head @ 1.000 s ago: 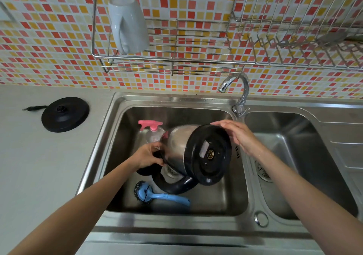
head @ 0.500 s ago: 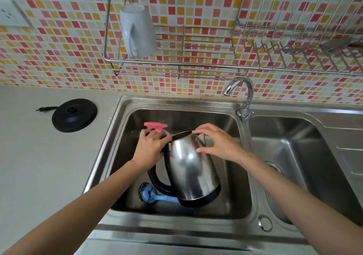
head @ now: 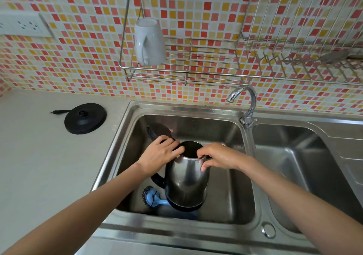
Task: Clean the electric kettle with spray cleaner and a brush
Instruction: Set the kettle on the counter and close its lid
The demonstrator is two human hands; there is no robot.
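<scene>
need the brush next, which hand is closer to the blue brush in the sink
Left. The left hand grips the open lid, above the blue brush; the right hand pinches the rim of the kettle, on its far side from the brush.

One wide-angle view from the head looks forward and down, close over the kettle [head: 186, 178]. Tiled wall [head: 78, 58] fills the upper frame.

The left forearm [head: 98, 201] and right forearm [head: 294, 192], both bare, reach in from the near edge and converge. The left grip [head: 161, 153], palm down, curls its fingers over the hinge end of the black lid [head: 157, 130]. The right grip [head: 218, 157], wrist bent inward, pinches the kettle [head: 186, 180] rim, fingertips over the edge and thumb on the outer wall.
</scene>
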